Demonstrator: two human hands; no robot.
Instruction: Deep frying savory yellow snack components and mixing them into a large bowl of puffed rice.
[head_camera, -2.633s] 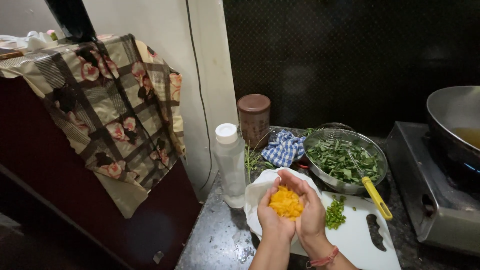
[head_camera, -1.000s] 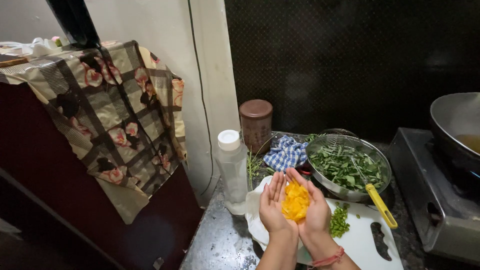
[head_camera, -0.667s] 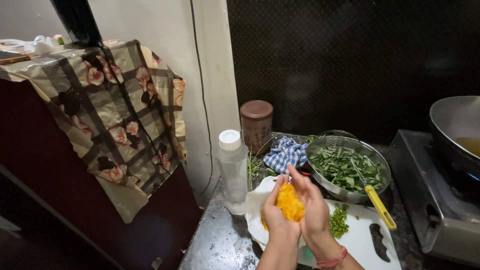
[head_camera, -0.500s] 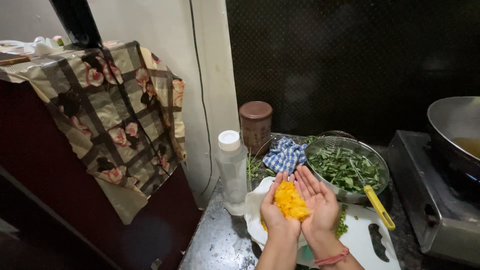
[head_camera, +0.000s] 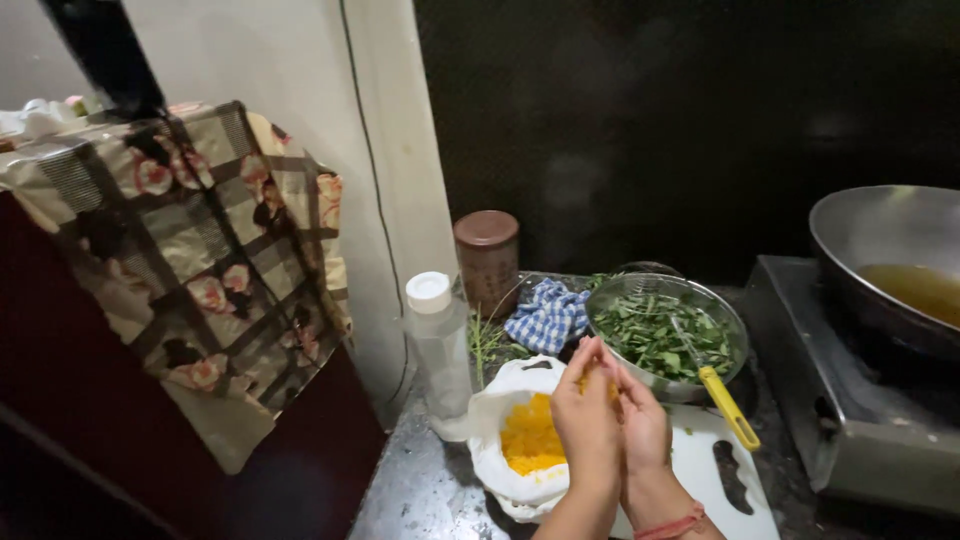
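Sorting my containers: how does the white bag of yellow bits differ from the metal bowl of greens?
The white bag is soft and crumpled; the metal bowl is rigid and round. The bag holds yellow bits, the bowl chopped green leaves. The bag lies nearer, beside both hands. Both are open-topped on the counter.

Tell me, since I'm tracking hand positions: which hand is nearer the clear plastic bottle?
Left. The left hand is on the side of the clear plastic bottle, over the white bowl; the right hand presses against it, farther away.
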